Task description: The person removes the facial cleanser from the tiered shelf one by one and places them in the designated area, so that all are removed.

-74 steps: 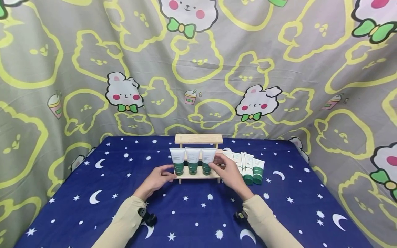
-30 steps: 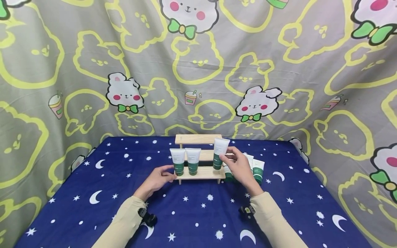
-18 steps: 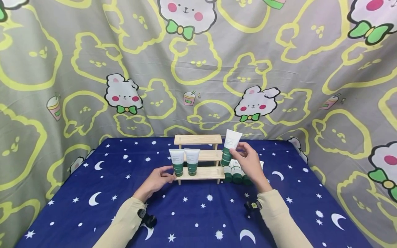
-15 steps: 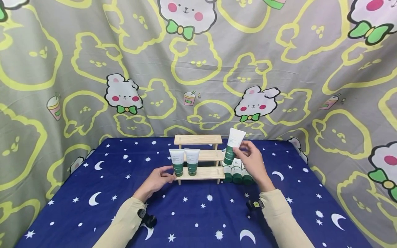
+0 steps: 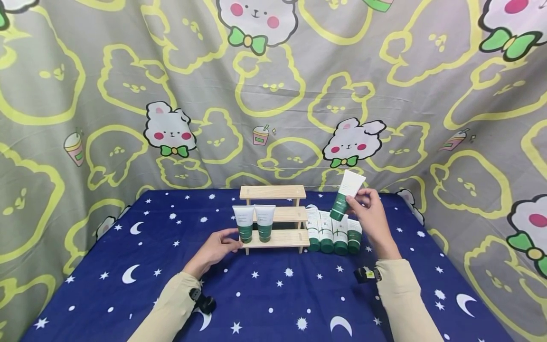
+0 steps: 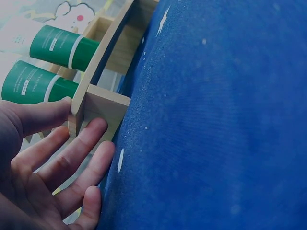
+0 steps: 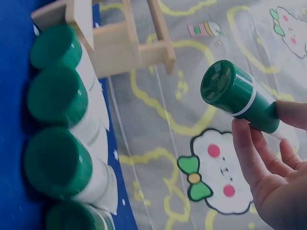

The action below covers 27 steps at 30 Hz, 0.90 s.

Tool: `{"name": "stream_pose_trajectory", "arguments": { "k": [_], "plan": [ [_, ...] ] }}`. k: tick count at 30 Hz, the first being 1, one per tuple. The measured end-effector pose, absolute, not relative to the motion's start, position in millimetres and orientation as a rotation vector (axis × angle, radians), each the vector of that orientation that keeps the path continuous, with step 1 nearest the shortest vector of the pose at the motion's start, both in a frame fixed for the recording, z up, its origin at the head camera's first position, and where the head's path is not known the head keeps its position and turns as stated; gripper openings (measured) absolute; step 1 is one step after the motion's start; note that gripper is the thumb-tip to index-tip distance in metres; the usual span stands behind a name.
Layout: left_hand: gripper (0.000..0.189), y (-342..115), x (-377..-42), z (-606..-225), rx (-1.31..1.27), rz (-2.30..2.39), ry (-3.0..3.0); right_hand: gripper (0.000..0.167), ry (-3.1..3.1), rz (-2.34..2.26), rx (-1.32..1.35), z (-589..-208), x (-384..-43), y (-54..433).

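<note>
In the head view my right hand pinches a white-and-green squeeze tube up in the air, right of the stand. The right wrist view shows its green cap tipped toward the camera, thumb and fingers around the tube's body. My left hand holds the left end of the bottom step of a wooden three-step stand, with the thumb at the board's edge and fingers beside the leg. Two similar tubes, a left one and a right one, stand cap down on that step.
Several more white-and-green tubes lie in a row right of the stand, caps toward me. A blue cloth with stars and moons covers the table. Behind it hangs a grey cartoon-print curtain.
My right hand has lifted the third tube off the bottom step and carried it up and right, above the row of lying tubes. The left hand stays at the stand.
</note>
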State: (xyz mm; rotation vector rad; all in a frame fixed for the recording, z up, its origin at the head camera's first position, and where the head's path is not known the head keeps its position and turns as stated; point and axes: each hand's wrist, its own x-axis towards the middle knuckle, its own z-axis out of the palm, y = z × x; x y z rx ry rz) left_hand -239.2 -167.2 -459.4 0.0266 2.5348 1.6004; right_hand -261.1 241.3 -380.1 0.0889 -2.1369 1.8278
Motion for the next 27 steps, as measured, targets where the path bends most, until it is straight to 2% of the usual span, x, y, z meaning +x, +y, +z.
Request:
{"name": "stream_pose_trajectory", "arguments": {
  "k": [17, 27],
  "plan": [
    [0.056, -166.7, -238.9, -458.0, 0.041, 1.604, 2.537, 0.039, -2.12, 1.82, 0.055, -378.9, -258.9, 292.5],
    [0.056, -167.2, -238.2, -458.5, 0.035, 1.614, 2.528, 0.063, -2.343, 1.711, 0.038, -385.6, -259.1, 317.5]
  ]
}}
